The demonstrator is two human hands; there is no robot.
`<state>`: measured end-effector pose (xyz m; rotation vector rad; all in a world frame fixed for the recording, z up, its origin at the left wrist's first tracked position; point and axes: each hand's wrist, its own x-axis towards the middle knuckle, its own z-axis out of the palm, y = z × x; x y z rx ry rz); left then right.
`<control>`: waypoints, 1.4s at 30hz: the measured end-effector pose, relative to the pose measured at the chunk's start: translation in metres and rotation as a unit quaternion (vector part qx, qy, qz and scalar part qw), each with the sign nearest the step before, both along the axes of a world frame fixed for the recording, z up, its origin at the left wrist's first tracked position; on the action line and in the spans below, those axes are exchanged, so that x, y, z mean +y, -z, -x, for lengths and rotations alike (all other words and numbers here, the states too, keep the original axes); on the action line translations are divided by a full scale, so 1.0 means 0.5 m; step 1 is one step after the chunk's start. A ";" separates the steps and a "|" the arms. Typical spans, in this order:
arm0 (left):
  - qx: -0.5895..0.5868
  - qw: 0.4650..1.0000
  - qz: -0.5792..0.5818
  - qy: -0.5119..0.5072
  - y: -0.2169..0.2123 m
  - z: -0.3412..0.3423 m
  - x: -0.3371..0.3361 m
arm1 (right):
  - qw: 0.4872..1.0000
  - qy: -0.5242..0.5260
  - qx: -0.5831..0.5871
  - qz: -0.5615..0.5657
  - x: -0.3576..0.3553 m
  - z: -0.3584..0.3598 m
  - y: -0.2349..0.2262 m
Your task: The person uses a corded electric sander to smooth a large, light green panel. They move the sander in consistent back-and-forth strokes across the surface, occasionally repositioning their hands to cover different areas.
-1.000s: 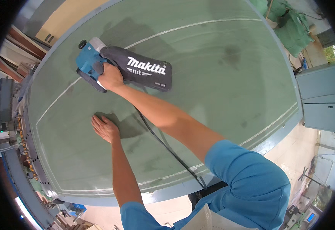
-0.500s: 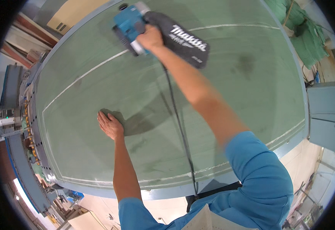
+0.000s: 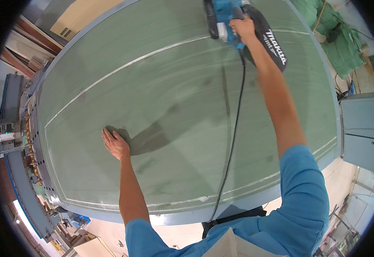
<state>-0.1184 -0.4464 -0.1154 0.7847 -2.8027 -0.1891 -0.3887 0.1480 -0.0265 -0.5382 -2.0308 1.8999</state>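
Note:
My right hand (image 3: 244, 29) is wrapped round the handle of a blue belt sander (image 3: 224, 12) at the far side of a large green panel (image 3: 178, 111). A black cloth dust bag (image 3: 262, 32) hangs off the sander's right side, and the tool's top edge runs out of view. From its rear a black cord (image 3: 235, 124) trails over the panel toward my waist. Fingers stretched out, my left hand (image 3: 116, 144) rests flat on the panel's left part. White lines run near the panel's edges, and faint curved marks and darker smudges show on its surface.
A pale blue-grey rim (image 3: 176, 217) borders the panel. Green sacks (image 3: 341, 51) are piled at the far right, above a grey-blue cabinet (image 3: 363, 128). To the left stands machinery with a rail (image 3: 26, 188); boards (image 3: 37, 36) lean behind it.
The belt sander has moved right and slightly farther away in my right hand, the cord swinging along with it. My left hand has shifted slightly left, still flat on the panel.

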 end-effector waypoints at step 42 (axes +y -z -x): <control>-0.046 0.998 0.049 -0.009 0.001 0.009 0.010 | 0.991 -0.115 0.056 0.044 -0.277 0.192 0.018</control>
